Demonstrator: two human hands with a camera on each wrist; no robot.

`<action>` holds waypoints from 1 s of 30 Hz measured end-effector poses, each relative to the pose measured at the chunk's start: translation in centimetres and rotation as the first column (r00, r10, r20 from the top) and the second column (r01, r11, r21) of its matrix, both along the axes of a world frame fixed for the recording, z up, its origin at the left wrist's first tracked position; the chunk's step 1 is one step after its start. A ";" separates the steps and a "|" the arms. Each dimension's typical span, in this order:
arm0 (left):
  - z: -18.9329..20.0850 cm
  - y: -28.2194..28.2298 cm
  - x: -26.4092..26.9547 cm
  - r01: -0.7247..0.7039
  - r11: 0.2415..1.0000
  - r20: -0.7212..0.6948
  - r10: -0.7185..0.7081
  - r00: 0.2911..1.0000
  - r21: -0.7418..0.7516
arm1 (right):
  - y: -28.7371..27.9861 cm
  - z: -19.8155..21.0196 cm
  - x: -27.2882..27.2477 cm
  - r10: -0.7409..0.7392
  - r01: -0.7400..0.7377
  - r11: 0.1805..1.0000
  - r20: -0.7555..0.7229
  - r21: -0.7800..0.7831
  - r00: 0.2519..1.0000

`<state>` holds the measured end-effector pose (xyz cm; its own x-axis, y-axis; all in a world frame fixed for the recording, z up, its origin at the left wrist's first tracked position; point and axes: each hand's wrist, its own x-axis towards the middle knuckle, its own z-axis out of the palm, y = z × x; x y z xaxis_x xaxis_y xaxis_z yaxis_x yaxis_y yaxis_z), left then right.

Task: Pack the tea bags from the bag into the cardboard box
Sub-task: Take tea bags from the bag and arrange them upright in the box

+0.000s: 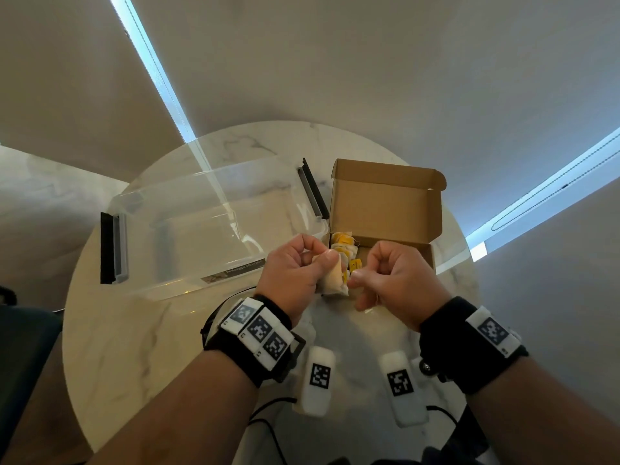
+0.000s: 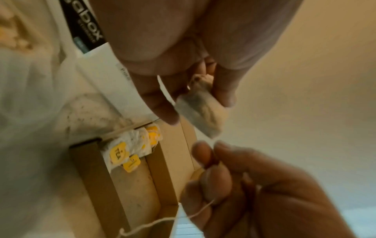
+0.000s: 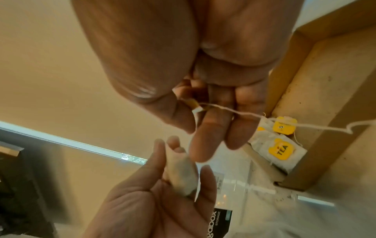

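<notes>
1. Head view: a clear plastic storage bin (image 1: 201, 226) is seen at ten o'clock on the round marble table (image 1: 134, 347), just beside the open cardboard box (image 1: 385, 209) at twelve o'clock. Two white marker blocks (image 1: 317, 380) lie at six o'clock.
2. The box's near part is hidden by both hands.
3. A pale tea bag (image 2: 200, 111) is pinched by the left hand (image 1: 292, 276); its string (image 3: 234, 111) and what seems a yellow tag are pinched by the right hand (image 1: 396, 280).
4. More tea bags with yellow tags (image 3: 280, 151) are packed at the box's nine o'clock end.
</notes>
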<state>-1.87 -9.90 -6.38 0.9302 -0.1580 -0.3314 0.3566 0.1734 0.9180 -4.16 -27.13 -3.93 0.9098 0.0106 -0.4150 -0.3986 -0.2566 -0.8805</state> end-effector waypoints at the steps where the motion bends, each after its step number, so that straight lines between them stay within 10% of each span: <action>1: 0.2 -0.1 -0.1 0.006 0.994 -0.059 -0.013 0.998 -0.113 | 0.3 0.1 0.0 -0.026 0.028 0.999 -0.037 0.043 0.999; 6: 0.1 -0.8 -0.6 -0.019 0.885 -0.329 -0.153 0.932 -0.464 | 0.7 0.0 0.2 -0.104 0.158 0.945 -0.195 0.286 0.975; 10: 0.2 -1.8 -0.7 -0.132 0.705 -0.489 -0.333 0.806 -0.697 | 0.5 1.0 0.1 -0.021 0.029 0.982 -0.047 0.188 0.999; 19: 0.3 -3.1 -0.8 0.032 0.745 -0.528 -0.501 0.686 -0.666 | -0.9 0.9 0.3 0.217 -0.199 0.974 0.191 -0.109 0.957; 25: -1.1 -2.9 -0.5 0.125 0.977 -0.488 -0.194 0.851 -0.171 | -2.4 -0.3 1.2 0.256 -0.205 0.929 0.133 -0.309 0.958; 30: -0.9 -3.6 0.3 0.313 0.925 -0.188 -0.275 0.943 0.216 | -3.3 -1.0 2.6 0.200 -0.170 0.939 0.072 -0.298 0.977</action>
